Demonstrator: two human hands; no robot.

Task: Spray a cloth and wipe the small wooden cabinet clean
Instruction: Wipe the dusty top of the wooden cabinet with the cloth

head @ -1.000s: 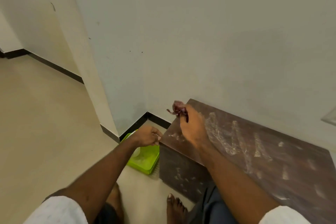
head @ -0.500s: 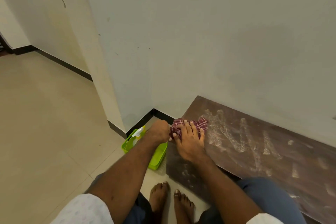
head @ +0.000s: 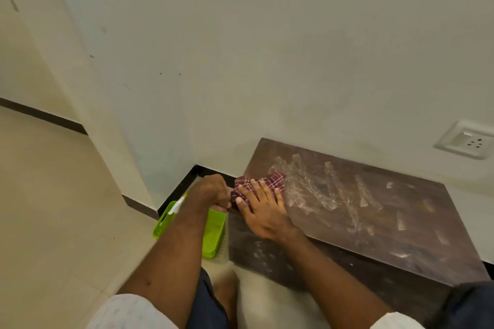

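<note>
A low dark wooden cabinet stands against the wall, its top streaked with pale dust marks. A maroon checked cloth lies on the top's near-left corner. My right hand lies flat on the cloth with fingers spread, pressing it down. My left hand is curled just left of the cabinet's corner, its fingers at the cloth's left edge. A spray bottle's white nozzle pokes out from under my left forearm.
A bright green plastic basket sits on the floor against the cabinet's left side, holding the spray bottle. A wall socket is above the cabinet's right end. My knees and a bare foot are in front of the cabinet.
My right hand brought the bunched cloth down from the air and spread it flat on the cabinet corner. My left hand moved up from the basket to the cloth's edge.
</note>
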